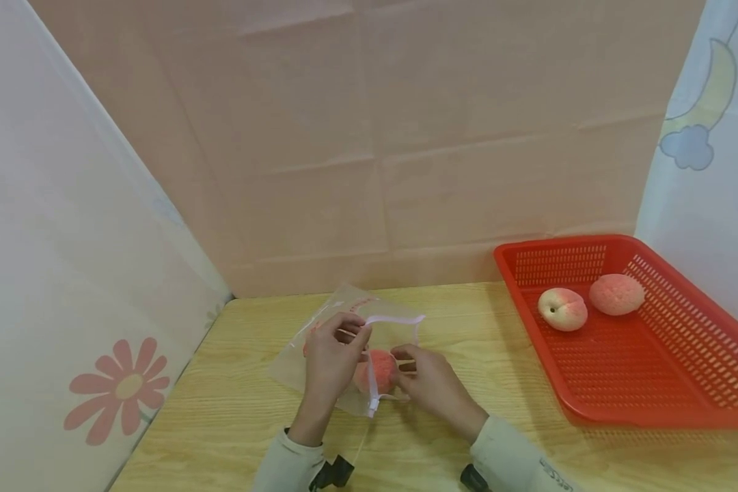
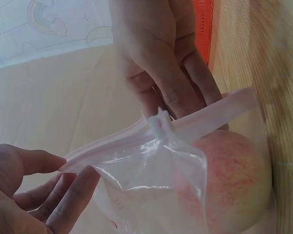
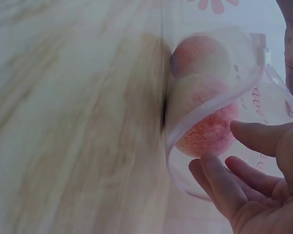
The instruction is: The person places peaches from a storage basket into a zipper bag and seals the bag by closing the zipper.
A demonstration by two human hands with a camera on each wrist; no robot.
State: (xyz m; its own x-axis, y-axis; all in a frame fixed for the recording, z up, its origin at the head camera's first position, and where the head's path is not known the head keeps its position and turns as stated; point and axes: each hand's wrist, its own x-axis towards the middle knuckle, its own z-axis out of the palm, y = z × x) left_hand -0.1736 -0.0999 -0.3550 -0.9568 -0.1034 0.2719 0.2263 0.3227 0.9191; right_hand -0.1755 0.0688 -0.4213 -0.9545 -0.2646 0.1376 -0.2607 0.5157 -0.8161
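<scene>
Wooden table (image 1: 221,389): it carries my clear bag (image 1: 295,359).
Left hand (image 1: 337,355): I pinch the bag's edge.
Peach (image 1: 386,370): inside the bag, at its mouth.
Right hand (image 1: 435,384): loosely bent, rather wide, beside this peach.
Red basket (image 1: 603,369): at right, with two more peaches (image 1: 617,294).

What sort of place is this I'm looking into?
Likely a small staged work booth, perhaps for recording: a wood-grain tabletop, a creased plain backdrop behind it, and a flower-printed sheet closing the left side.
</scene>
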